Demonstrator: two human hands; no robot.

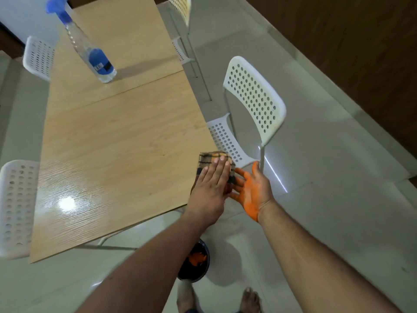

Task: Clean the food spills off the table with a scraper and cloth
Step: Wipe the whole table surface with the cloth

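Left hand pressing a plaid cloth at the table's right edge, right palm cupped beside it.

Head view: the left hand [211,184] lies flat, fingers straight, on the plaid cloth [214,160], which sits at the right edge of the wooden table [108,141] and partly overhangs it. The right hand [252,190], palm up, fingers relaxed and smeared orange, holds nothing just beside and under the cloth's edge. A spray bottle [90,46] stands far back. White perforated chairs [255,102] surround the table; a dark bowl [196,263] with orange residue sits on the tiled floor.
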